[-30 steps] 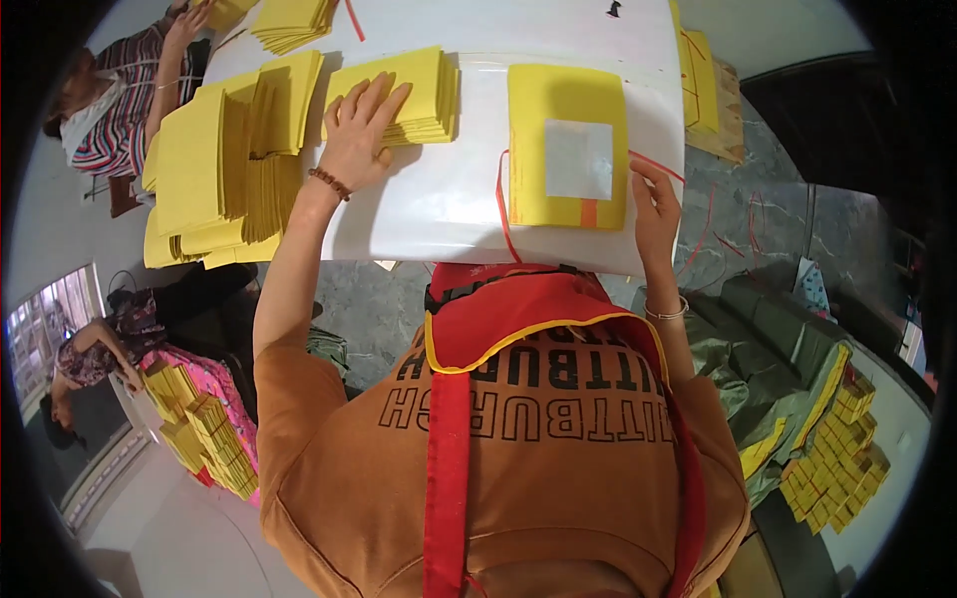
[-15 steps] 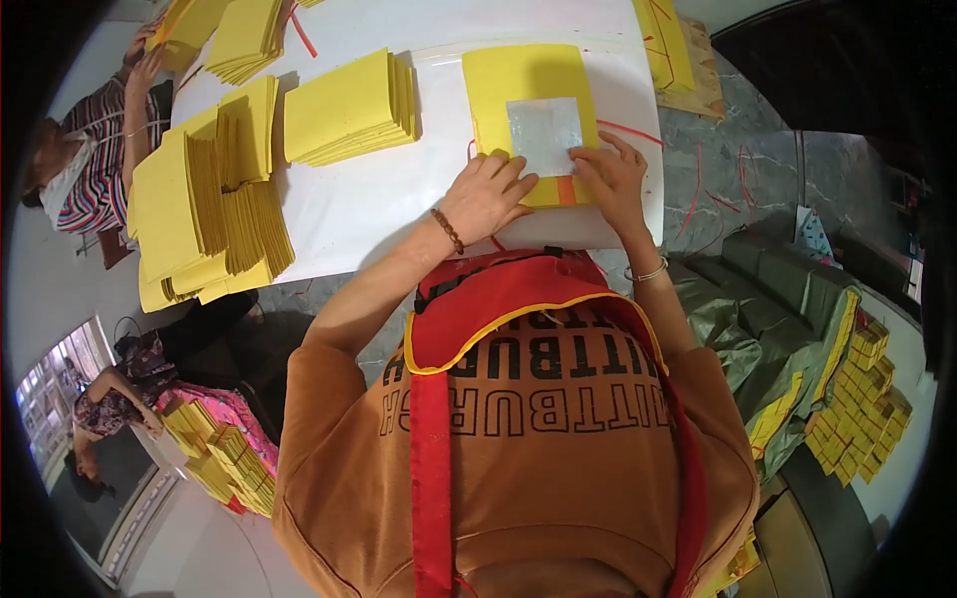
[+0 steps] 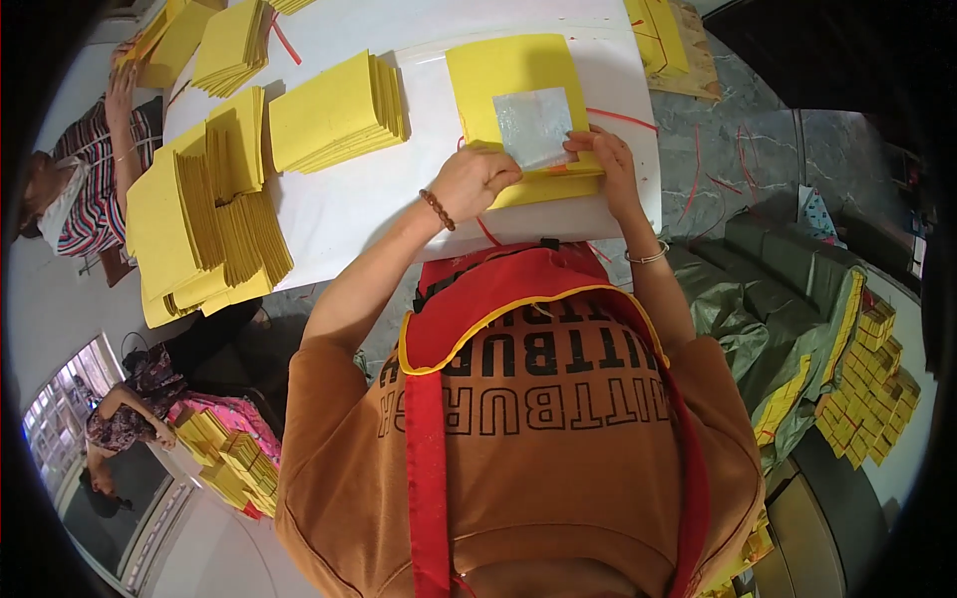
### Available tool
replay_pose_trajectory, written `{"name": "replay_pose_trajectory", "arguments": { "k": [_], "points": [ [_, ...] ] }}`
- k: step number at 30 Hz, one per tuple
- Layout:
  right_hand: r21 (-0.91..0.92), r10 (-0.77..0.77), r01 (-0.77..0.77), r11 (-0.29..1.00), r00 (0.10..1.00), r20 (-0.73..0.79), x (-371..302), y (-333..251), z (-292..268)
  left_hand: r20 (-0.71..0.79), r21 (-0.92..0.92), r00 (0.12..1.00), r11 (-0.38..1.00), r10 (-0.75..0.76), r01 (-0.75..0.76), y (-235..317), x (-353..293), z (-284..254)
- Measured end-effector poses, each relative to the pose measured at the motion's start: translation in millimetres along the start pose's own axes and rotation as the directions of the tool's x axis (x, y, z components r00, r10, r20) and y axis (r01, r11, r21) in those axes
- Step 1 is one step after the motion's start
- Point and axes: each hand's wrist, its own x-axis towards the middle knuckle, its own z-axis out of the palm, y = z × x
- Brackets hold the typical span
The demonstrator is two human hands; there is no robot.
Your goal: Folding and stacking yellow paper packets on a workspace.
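Observation:
In front of me on the white table lies a stack of yellow paper sheets (image 3: 483, 85). A silvery, shiny square sheet (image 3: 533, 128) rests on top of it, with a bit of orange (image 3: 558, 169) showing at its near edge. My left hand (image 3: 474, 181), wearing a beaded bracelet, is closed on the yellow paper's near left edge. My right hand (image 3: 605, 159), with a bangle at the wrist, pinches the paper at its right edge, its fingertips beside the silvery sheet. Between the hands, the top yellow paper's near edge is raised off the layers below.
A fanned yellow stack (image 3: 334, 115) and a larger heap of yellow stacks (image 3: 179, 214) stand to the left. Red strips (image 3: 286, 42) lie on the table and floor. A co-worker in stripes (image 3: 90, 189) handles yellow paper at far left. Bundled yellow packs (image 3: 867, 399) are piled at right.
My left hand has curled its fingers and moved slightly left. The yellow paper's near edge has come up, covering most of the orange. My right hand has closed at the right edge.

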Motion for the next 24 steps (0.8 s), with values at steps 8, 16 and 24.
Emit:
{"name": "replay_pose_trajectory", "arguments": {
  "k": [8,16,24],
  "points": [
    [0.181,0.004,-0.010,0.983,0.999,0.031,-1.1,5.5,-3.2,0.055,-0.105,0.989,0.984,-0.139,0.144,-4.0,7.0,-3.9],
    [0.119,0.031,-0.036,0.992,0.998,0.046,1.0,11.3,-6.6,0.146,-0.228,0.966,0.943,-0.213,0.242,-12.1,9.9,-8.0],
    [-0.223,-0.097,0.113,0.968,0.992,0.083,3.1,29.9,-14.9,0.180,-0.236,0.945,0.921,-0.272,0.310,-9.8,12.6,-15.3]
  ]
}}
